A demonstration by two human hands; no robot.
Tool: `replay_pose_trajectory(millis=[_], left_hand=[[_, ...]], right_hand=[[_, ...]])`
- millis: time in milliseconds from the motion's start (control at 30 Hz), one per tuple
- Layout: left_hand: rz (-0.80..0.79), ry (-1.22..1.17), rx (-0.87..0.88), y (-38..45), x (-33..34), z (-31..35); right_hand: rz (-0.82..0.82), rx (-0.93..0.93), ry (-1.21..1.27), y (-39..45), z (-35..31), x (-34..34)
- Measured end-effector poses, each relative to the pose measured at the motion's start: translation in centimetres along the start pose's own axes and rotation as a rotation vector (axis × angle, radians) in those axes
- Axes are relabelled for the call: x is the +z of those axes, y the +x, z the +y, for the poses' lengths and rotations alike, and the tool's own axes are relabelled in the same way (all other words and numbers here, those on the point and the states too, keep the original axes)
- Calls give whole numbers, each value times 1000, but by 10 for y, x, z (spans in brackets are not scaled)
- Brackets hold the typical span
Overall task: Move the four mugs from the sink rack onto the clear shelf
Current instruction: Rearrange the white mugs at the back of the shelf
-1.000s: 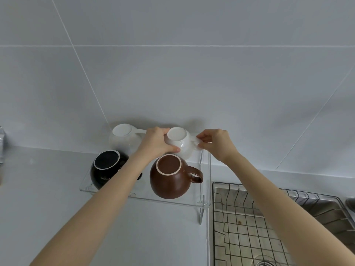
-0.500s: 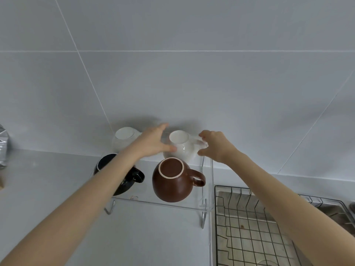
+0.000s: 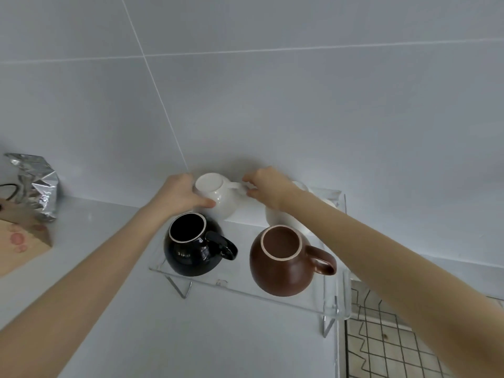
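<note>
Four mugs stand upside down on the clear shelf [image 3: 245, 290]. The black mug [image 3: 191, 249] is at the front left and the brown mug [image 3: 281, 266] at the front right. At the back left is a white mug [image 3: 218, 197]. My left hand [image 3: 180, 195] grips its left side, and my right hand [image 3: 268, 189] pinches its handle. A second white mug [image 3: 281, 221] stands at the back right, mostly hidden behind my right forearm.
The wire sink rack [image 3: 381, 345] lies at the lower right, next to the shelf's right leg. A crumpled foil bag [image 3: 38, 184] and a brown paper bag [image 3: 19, 241] stand on the grey counter at the left. A tiled wall rises right behind the shelf.
Both hands have left the back right white mug and moved left to the back left white mug, which they now hold. The view has shifted left and closer.
</note>
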State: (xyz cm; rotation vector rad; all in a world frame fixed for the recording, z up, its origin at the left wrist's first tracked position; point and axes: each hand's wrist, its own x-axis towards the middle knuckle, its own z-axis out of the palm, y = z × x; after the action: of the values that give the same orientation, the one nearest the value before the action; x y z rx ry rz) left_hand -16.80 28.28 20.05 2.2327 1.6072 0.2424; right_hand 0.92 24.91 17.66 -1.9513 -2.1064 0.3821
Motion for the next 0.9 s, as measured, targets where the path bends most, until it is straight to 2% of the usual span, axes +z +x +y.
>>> replay_pose_trajectory(millis=[233, 533, 700, 900], left_hand=[[14, -52, -5, 15, 5, -10], [-85, -118, 99, 20, -3, -19], [-150, -165, 95, 21, -10, -19], [-157, -149, 114, 25, -9, -23]], right_hand=[[-11, 1, -29, 22, 2, 13], [-20, -30, -56, 9, -2, 10], [-3, -39, -89, 4, -7, 10], [17, -40, -110, 3, -6, 13]])
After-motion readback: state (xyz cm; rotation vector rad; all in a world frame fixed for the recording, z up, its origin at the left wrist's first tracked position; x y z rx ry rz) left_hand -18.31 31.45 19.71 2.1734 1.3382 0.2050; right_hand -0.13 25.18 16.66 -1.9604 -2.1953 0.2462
